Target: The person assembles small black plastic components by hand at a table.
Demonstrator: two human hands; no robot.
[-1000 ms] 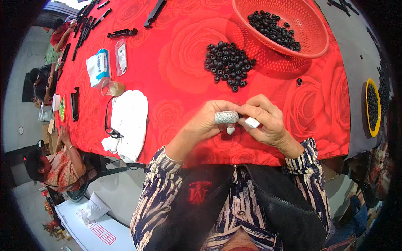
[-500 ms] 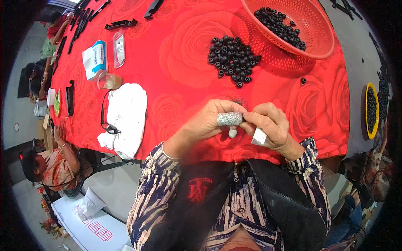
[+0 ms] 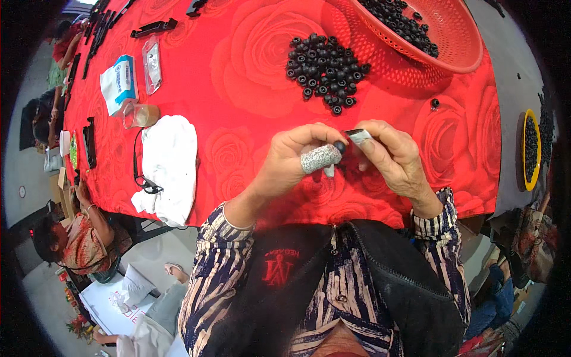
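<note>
My left hand (image 3: 291, 156) pinches a small round black part (image 3: 339, 146) between thumb and fingers. A speckled grey finger cover (image 3: 320, 159) wraps the thumb, and a whitish tip shows below it. Held in my right hand (image 3: 395, 156) is a small blade (image 3: 358, 135) with a dark edge and a white wrapping, close beside the black part. Beyond my hands lies a pile of similar black parts (image 3: 324, 68) with hollow ends. One stray black part (image 3: 435, 103) sits to the right.
A red perforated basket (image 3: 458, 56) with more black parts stands far right on the red tablecloth (image 3: 238, 77). To the left are a white cloth (image 3: 175, 172), glasses (image 3: 146, 183), a cup (image 3: 141, 115), a tissue pack (image 3: 121, 86) and a clear case (image 3: 152, 68). Several people sit around.
My right hand has drawn away from my left and brought the blade up to the black part. The view has shifted slightly. Another person's legs and arm now show at lower left.
</note>
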